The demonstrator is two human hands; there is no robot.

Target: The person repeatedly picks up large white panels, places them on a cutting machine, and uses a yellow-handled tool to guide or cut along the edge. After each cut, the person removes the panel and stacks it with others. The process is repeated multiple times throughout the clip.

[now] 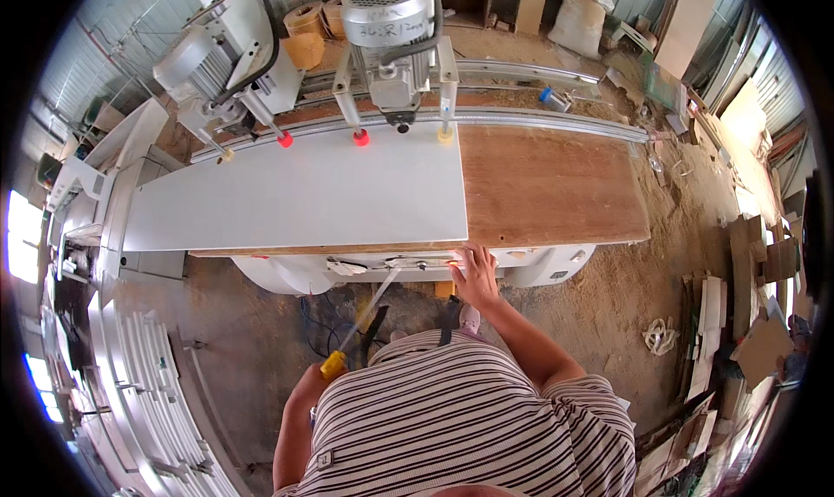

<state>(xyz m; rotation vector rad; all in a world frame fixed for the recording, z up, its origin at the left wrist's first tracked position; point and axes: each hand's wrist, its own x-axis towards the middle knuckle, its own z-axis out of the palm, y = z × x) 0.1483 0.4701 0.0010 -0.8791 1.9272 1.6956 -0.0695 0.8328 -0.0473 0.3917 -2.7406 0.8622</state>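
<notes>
A long white panel [304, 193] lies on the brown wooden table [556, 184] of a drilling machine, under two grey motor heads. My right hand [474, 278] is at the table's front edge, near the panel's right corner and beside an orange-lit spot on the front. Its fingers are bent slightly and apart, with nothing seen in them. Low at my left side, my left hand [307, 386] is closed round a yellow-handled tool [333, 364]. From the handle a long pale strip slants up toward the machine's front. Most of the left fingers are hidden.
The motor heads [388, 28] stand over the panel's far edge, with red-tipped rods [360, 138] by it. Metal rails [556, 123] run behind the table. White strips [143, 384] are stacked at left. Board offcuts [764, 349] pile up at right, and sawdust covers the floor.
</notes>
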